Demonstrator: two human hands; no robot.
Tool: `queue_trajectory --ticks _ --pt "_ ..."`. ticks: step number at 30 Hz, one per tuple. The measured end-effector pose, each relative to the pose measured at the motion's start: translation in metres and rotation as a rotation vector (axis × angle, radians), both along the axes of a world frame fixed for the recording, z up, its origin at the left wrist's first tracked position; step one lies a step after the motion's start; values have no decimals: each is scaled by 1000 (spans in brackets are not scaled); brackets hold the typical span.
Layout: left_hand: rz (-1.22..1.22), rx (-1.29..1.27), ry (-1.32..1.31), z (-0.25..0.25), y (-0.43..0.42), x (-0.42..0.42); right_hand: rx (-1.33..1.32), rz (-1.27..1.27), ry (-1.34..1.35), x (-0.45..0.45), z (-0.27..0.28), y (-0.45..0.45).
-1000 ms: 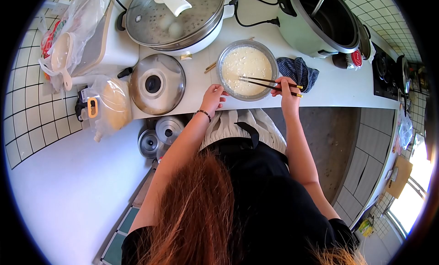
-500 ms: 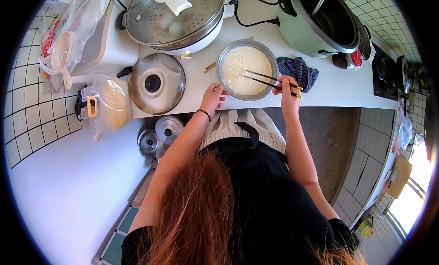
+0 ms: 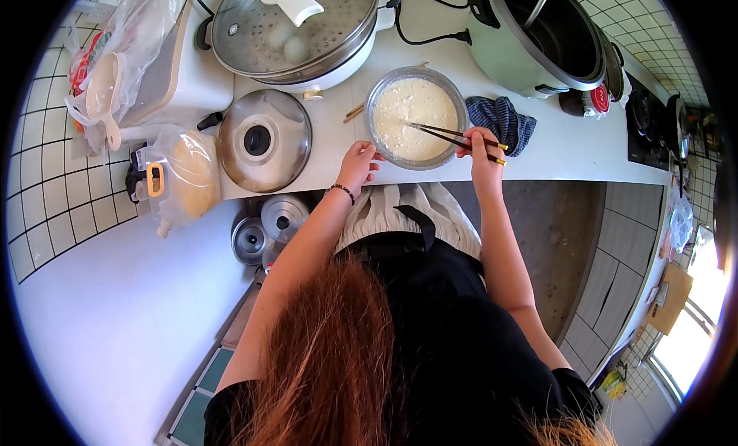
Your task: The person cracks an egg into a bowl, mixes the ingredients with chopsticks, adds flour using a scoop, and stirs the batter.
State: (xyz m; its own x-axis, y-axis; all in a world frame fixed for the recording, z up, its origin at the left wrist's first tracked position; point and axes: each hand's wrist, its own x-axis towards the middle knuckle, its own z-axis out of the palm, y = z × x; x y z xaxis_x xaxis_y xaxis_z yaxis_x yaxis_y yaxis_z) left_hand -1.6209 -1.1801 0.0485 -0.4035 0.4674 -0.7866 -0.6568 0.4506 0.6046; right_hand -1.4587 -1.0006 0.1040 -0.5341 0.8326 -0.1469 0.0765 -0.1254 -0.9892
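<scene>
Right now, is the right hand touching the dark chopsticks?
Touching. The head view shows the right hand holding the dark chopsticks near their gold ends, fingers around them.

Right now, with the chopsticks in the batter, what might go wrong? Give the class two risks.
The bowl sits close to the front edge of the counter, so a hard push could tip it. The right hand holds the chopsticks at a low slant over the rim, so a quick stroke might flick batter onto the striped cloth.
</scene>
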Motion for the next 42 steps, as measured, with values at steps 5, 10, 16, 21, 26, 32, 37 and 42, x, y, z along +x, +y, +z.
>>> queue_trajectory --ticks 5,10,16,21,26,32,37,42 --pt "-2 -8 1 -1 0 0 -45 -17 32 -1 7 1" --pt "-3 -9 2 -1 0 0 -131 13 -14 -3 -2 2" --pt "-9 -8 7 2 0 0 -286 -135 92 -5 -12 3" --pt "-6 4 8 1 0 1 -232 -228 91 4 -9 15" --pt "-12 -12 1 5 2 0 -309 -63 18 3 -22 18" --pt "-1 3 4 1 1 1 -303 -31 49 0 -31 21" --pt "-3 4 5 0 0 0 -328 -68 81 -5 -31 22" --pt "-5 12 4 2 1 0 -413 -94 171 -2 -30 21"
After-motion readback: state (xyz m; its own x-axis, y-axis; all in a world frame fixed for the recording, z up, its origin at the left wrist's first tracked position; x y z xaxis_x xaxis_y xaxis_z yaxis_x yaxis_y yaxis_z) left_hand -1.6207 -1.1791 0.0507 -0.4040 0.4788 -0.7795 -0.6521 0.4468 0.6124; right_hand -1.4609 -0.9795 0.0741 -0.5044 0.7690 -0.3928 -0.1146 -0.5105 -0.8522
